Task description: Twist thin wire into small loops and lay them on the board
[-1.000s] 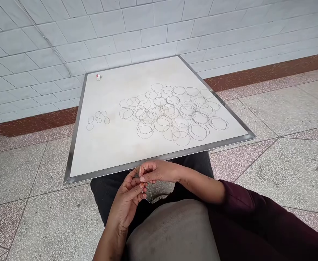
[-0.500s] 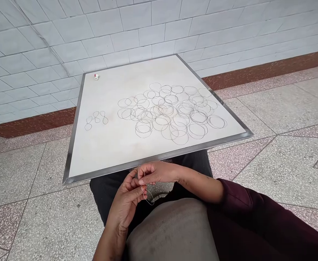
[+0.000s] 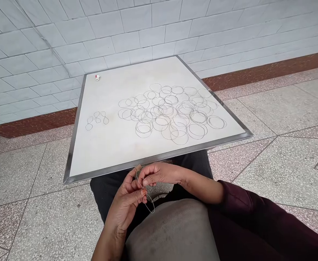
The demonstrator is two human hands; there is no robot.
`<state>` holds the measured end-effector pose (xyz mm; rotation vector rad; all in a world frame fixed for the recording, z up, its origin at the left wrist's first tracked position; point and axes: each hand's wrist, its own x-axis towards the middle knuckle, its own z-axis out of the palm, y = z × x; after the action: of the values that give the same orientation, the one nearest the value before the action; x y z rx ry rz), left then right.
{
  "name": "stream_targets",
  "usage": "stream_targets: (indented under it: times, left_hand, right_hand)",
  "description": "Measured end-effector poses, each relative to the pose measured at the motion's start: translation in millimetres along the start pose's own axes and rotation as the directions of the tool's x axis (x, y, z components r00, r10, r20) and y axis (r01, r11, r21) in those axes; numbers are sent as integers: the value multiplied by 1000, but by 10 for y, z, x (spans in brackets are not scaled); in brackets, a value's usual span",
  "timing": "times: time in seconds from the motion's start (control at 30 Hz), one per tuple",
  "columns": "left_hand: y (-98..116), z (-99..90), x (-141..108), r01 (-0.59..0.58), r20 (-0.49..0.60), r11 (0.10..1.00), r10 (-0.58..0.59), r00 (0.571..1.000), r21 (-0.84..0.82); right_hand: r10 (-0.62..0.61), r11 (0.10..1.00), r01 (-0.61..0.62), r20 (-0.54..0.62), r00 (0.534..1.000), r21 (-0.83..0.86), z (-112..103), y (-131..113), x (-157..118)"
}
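A thin wire loop (image 3: 153, 205), crossed into a figure eight, is held over my lap at the near table edge. My left hand (image 3: 129, 195) pinches it near the crossing, thumb against fingers. From the right, my right hand (image 3: 159, 174) has its thumb and fingertips closed on the upper part of the same wire. The lower loop hangs beneath the fingers; part of the upper loop is hidden by them. On the table (image 3: 104, 152) several wire figure eights (image 3: 105, 120) lie at the left, and many round wire rings (image 3: 179, 137) overlap at the right.
A small white and red object (image 3: 97, 77) sits in the far left corner of the table. Grey metal edging (image 3: 159, 158) frames the tabletop. Behind it stands a white tiled wall (image 3: 137, 21), and speckled stone floor (image 3: 53, 203) surrounds it.
The wire's lower loop has come further down and shows larger below the fingers. My right hand has shifted slightly right and away from the left thumb. Things on the table stay put.
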<state>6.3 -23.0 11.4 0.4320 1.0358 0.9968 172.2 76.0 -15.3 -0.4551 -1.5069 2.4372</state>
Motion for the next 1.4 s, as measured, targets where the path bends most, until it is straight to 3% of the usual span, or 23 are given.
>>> stream_targets:
  times: [0.2,0.43,0.6,0.7,0.83,1.03,1.17,1.23,1.4]
  left_hand:
    - [17,21,-27,8,49,997,-12,999,79]
    - [-50,49,2,-29,42,991,23,999,129]
    - [-47,62,52,-62,-104,989,77,992,137]
    - [-37,52,54,-102,-185,981,132,974,162]
    - [-74,34,42,-150,-170,966,187,968,208]
    - [-142,63,39,-209,-138,942,251,958,264]
    - [-136,65,20,-261,-180,929,313,933,263]
    - [-124,46,7,-267,-204,931,320,925,251]
    - [-102,1,3,-259,-206,941,304,930,220]
  right_hand:
    - [-16,997,22,79,997,-80,-2,-25,-15]
    - [24,982,-6,93,995,-188,-70,-24,14]
    - [49,982,-53,-29,998,-180,-51,2,61]
    - [-16,994,1,-143,990,-106,-11,52,66]
    - [-91,994,77,-189,978,-78,22,130,46]
    - [-114,993,111,-143,983,-31,64,209,27]
    - [-178,981,154,-241,954,-115,111,179,-21]
    - [-189,974,153,-222,957,-168,153,135,-60]
    - [-307,870,160,-259,916,-466,254,43,-119]
